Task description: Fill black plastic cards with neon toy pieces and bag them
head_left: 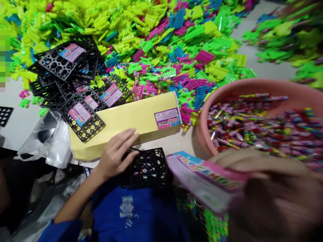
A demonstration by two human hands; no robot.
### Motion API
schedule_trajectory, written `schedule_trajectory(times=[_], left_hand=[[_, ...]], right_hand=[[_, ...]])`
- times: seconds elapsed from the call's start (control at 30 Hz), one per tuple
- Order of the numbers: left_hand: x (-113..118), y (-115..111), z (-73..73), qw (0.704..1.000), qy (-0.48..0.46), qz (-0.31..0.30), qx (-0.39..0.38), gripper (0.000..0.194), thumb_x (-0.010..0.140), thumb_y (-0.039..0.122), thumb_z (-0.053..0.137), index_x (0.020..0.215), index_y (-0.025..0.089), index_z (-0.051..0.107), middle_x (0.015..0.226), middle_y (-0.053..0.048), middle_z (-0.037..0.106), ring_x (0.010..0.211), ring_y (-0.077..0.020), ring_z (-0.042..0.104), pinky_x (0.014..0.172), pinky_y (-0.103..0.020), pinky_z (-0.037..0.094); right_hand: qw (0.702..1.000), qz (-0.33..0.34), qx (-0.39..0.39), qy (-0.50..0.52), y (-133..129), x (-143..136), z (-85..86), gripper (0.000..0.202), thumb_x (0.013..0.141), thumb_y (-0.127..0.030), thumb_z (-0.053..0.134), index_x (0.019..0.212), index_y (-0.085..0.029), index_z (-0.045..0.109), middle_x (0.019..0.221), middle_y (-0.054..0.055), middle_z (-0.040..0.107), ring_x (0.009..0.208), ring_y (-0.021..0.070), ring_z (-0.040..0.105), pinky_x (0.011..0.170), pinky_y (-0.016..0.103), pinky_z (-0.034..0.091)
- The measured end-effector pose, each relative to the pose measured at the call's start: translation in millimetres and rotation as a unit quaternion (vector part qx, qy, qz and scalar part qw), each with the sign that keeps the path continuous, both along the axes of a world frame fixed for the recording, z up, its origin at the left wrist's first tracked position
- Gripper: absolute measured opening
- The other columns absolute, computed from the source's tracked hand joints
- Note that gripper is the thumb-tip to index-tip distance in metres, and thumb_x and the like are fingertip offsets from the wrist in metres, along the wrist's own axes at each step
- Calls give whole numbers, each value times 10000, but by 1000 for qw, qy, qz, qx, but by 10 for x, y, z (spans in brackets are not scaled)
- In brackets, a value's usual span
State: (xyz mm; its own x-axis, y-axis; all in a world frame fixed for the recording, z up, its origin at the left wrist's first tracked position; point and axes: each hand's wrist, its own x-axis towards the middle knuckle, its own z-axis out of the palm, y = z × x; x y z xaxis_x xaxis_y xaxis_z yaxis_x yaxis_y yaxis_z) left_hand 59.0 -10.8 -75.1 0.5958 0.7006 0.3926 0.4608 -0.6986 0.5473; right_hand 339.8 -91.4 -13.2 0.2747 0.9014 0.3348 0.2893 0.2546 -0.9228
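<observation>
My right hand (275, 178), smeared by motion, is closed on a pink, blue and white printed "Toy Candy" packet (207, 178) in front of the pink tub. My left hand (117, 153) has its fingers stretched out and thumb apart. It lies against the near side of a long yellow box (121, 124), which carries a Toy Candy label (168, 118). The left thumb rests over the left corner of a black openwork plastic basket (148, 166) close to my body; whether it presses on the basket I cannot tell. Small printed bits show through the basket's holes.
Black perforated pieces with labels (59, 65) are piled at left, one lying on the box. Behind spreads a heap of yellow, green, pink and blue plastic toys (151, 37). The pink tub (205, 134) holds wrapped candy sticks. A clear plastic bag (59, 148) lies left.
</observation>
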Motion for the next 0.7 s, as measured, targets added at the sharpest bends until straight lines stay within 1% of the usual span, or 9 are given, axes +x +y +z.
schedule_trajectory(times=[0.07,0.17,0.23,0.27,0.37,0.47,0.53,0.6,0.7], left_hand=[[51,-158,130,980,-100,-52,-166,521,1156,457,462,1630,245,504,1545,-147,679,1443,-261,659,1209,-444,562],[153,-356,264,883,-229,-74,-403,546,1133,577,469,1541,237,592,1277,-118,800,1120,-220,790,999,-351,647],[205,-446,309,833,-257,-62,-485,490,1108,550,570,1466,225,651,1092,-83,815,957,-185,781,896,-302,637],[219,-484,321,826,-255,-53,-501,450,1095,514,620,1432,221,676,1029,-68,807,915,-171,764,873,-286,622],[219,-604,332,835,-225,-31,-501,379,1064,426,704,1379,215,720,973,-56,781,858,-147,714,830,-261,592],[190,-760,314,850,-215,-16,-481,331,1061,402,710,1321,202,755,989,-71,758,845,-144,700,790,-251,591],[171,-863,294,875,-216,8,-433,253,1066,361,704,1250,203,777,1007,-77,760,881,-153,714,800,-255,599],[147,-938,273,906,-210,32,-366,159,1069,285,696,1187,218,778,1016,-69,774,935,-160,728,839,-263,609],[77,-971,217,948,-175,18,-266,228,1081,225,663,1304,238,706,1108,-72,794,1056,-161,750,937,-272,630]], right_hand=[[995,99,3,21,-117,-36,-41,136,1078,-359,665,984,-291,737,763,34,694,704,237,701,606,358,580],[974,214,-58,37,-197,-80,-104,200,1092,-231,571,978,-253,734,836,56,735,756,222,733,635,321,606],[967,243,-74,34,-215,-99,-132,240,1094,-218,529,956,-239,725,840,58,731,753,209,728,636,303,603],[964,254,-76,28,-222,-108,-141,256,1094,-212,511,958,-234,726,844,59,731,758,204,727,638,297,600],[962,262,-82,18,-253,-137,-170,302,1097,-197,465,944,-225,724,851,67,730,763,202,721,632,297,588],[963,254,-92,21,-314,-171,-231,282,1111,-271,490,958,-229,724,883,74,738,803,219,731,666,319,603],[965,243,-101,19,-367,-201,-295,161,1088,-338,605,1066,-242,732,968,78,764,892,234,756,736,328,638],[966,220,-134,14,-423,-236,-369,185,1053,-350,700,1215,-260,710,1061,75,778,911,220,775,767,315,663],[964,178,-198,10,-501,-259,-474,224,1066,-354,704,1268,-259,683,995,46,783,763,172,776,696,272,668]])
